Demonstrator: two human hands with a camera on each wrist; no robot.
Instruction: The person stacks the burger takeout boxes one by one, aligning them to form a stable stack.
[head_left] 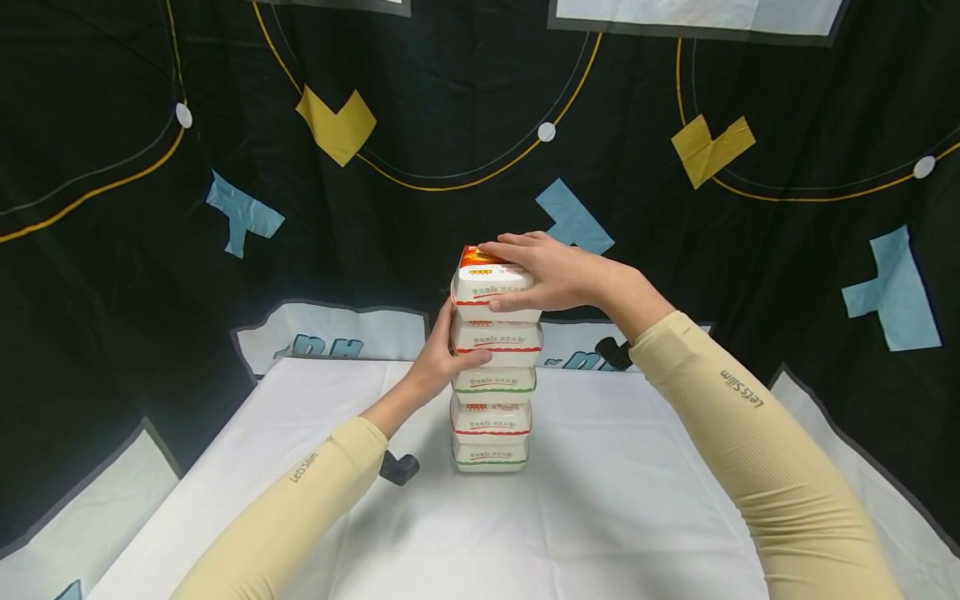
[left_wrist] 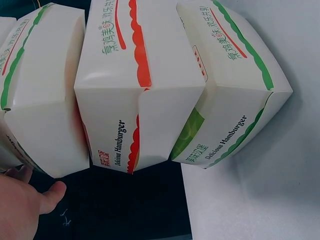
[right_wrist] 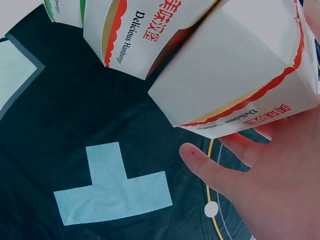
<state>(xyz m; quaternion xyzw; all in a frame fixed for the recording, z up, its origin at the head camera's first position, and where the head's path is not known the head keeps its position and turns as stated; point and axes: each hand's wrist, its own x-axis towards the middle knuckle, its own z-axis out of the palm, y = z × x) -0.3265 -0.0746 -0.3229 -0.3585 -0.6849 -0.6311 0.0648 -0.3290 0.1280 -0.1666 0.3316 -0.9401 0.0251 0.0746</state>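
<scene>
Several white paper hamburger boxes (head_left: 491,421), printed with red or green wavy bands, stand in one upright stack. The top box (head_left: 487,292) has a red-orange picture on its lid and sits slightly askew on the box under it. My right hand (head_left: 551,271) rests on the top box, fingers stretched over the lid; its thumb (right_wrist: 210,167) stands off the box in the right wrist view. Beside the stack, my left hand (head_left: 442,354) touches the left side of the second box from the top (head_left: 497,343), fingers partly hidden behind it. Its thumb (left_wrist: 52,196) juts out near the boxes.
The stack stands on a white cloth-covered table (head_left: 420,533). A black curtain (head_left: 450,100) with yellow and blue tape shapes hangs behind. Small black camera mounts (head_left: 399,468) show at the wrists. White printed sheets (head_left: 337,337) lie beyond the table's far edge.
</scene>
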